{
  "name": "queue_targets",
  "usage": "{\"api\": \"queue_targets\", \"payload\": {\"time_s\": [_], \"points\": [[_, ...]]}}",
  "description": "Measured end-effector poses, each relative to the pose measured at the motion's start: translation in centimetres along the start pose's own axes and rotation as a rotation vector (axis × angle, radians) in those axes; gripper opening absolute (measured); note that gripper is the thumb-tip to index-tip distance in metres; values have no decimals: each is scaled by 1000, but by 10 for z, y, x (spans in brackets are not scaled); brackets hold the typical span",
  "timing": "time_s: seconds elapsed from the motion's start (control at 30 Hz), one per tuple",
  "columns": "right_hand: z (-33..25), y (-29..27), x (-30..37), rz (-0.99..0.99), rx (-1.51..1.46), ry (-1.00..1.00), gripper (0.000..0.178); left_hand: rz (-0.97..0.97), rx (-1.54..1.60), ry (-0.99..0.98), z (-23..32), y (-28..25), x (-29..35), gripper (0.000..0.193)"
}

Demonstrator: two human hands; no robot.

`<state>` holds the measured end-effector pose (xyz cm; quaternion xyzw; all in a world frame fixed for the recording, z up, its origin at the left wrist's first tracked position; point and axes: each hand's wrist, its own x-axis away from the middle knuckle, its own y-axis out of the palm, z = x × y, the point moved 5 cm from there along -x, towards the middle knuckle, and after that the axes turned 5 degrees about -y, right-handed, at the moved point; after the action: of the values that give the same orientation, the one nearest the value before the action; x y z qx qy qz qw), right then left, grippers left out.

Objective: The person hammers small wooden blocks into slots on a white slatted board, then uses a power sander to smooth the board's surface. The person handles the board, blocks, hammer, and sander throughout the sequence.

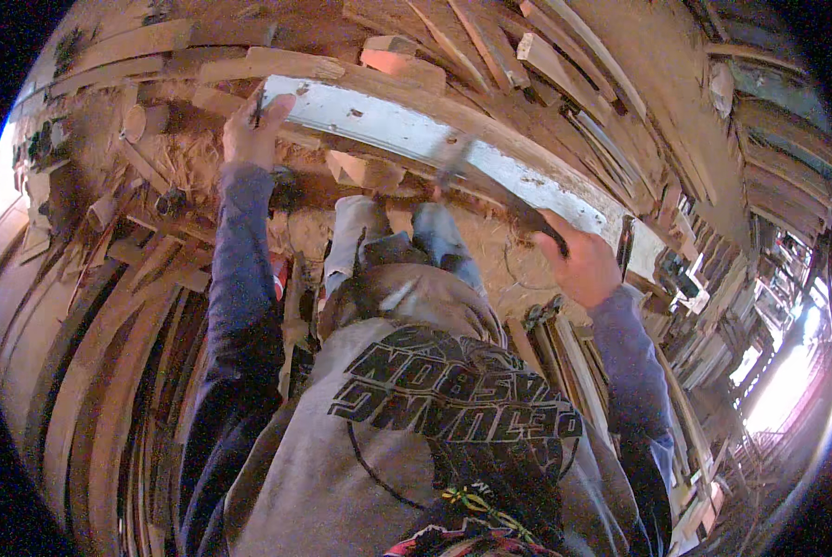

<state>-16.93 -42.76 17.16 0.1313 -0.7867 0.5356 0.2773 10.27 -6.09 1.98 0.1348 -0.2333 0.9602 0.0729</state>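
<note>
A long board with a chipped white-painted face (397,132) lies across the space in front of me. My left hand (247,135) grips its left end, the thumb resting on the white face and the fingers round the edge. A thin dark piece beside those fingers is too small to name. My right hand (581,265) is closed round the dark handle of a hammer (513,200). The hammer slants up and left over the board, its head smeared by motion, so I cannot tell whether it touches the wood.
A wooden beam (500,130) runs along the board's far side. Below the board sits a cut wood block (365,170). Long planks (110,362) are stacked at the left, and more timber (472,42) lies beyond. Shavings (314,232) cover the ground around my legs.
</note>
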Motion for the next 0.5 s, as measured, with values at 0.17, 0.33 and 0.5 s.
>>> {"api": "queue_targets", "payload": {"time_s": [0.17, 0.33, 0.5], "points": [[-88, -13, -78, 98, -23, -228, 42, -40, -57, -85, -17, 1, -8, 58], [-65, -15, -63, 2, 40, -102, 46, -12, -13, -6, -20, 8, -9, 59], [-72, -18, -60, -2, -6, -85, 46, 70, 24, -24, -18, 8, 2, 54]]}}
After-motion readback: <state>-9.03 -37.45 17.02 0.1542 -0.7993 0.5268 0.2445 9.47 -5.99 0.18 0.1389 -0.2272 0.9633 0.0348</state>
